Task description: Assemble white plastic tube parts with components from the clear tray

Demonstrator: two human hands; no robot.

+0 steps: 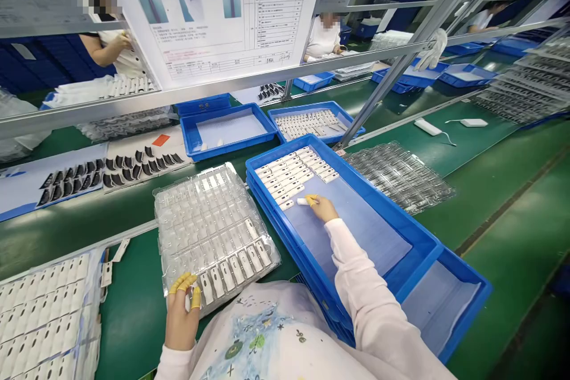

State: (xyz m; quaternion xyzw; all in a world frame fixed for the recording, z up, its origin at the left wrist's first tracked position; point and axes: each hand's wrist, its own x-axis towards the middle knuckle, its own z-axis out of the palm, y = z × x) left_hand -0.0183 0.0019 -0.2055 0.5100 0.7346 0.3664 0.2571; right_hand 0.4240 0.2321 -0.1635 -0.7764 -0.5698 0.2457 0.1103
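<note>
My right hand (324, 209), in yellow finger cots, pinches a small white plastic casing (303, 201) just above the lined floor of a blue tray (369, 190). Rows of similar white casings (285, 173) with dark oval holes lie at that tray's far end. My left hand (182, 317), also in yellow finger cots, rests at the near left corner of a clear blister tray (200, 208). Its fingers and thumb are apart, beside the nearest row of white casings (236, 270). Most of the blister tray's other pockets hold no casing.
More white casings (44, 309) fill trays at the lower left. Dark curved pieces (71, 181) lie on sheets beyond. Blue bins (227, 129) stand behind, under a metal rail (214, 82). Empty blister trays (396, 175) are stacked right. Other people sit across the bench.
</note>
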